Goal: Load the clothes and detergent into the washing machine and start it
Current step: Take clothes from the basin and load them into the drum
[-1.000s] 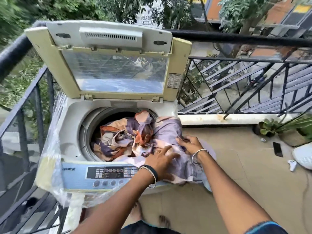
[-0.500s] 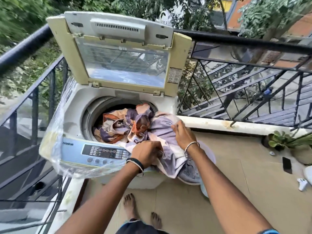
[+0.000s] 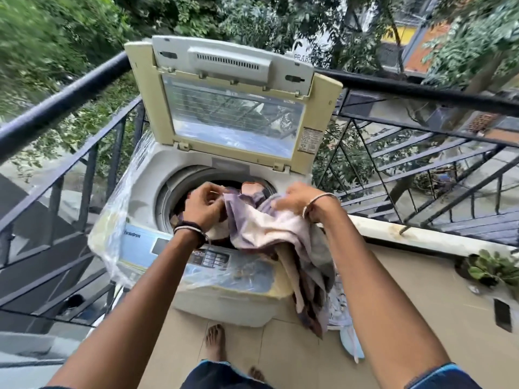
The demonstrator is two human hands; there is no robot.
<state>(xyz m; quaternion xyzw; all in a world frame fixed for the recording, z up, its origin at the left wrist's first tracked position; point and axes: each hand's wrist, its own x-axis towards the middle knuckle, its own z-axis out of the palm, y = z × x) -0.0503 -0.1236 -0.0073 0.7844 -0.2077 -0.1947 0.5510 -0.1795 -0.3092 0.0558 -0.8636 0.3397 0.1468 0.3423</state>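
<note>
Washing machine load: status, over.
Left hand and right hand both grip the cloth over the drum. Lid up. Much of the cloth hangs outside, down the front right of the washing machine.

Setting: outdoor balcony in daylight; floor [image 3: 407, 318] of beige tiles; black metal railing [image 3: 84, 87] on the left and rear sides, with diagonal bars at the rear; pale kerb [image 3: 427, 237] under the rear railing; plant [image 3: 490, 269] on the floor at right; flat black item [image 3: 502, 314] just beside it; trees [image 3: 56, 37] beyond; orange building [image 3: 421, 51] at upper right.
</note>
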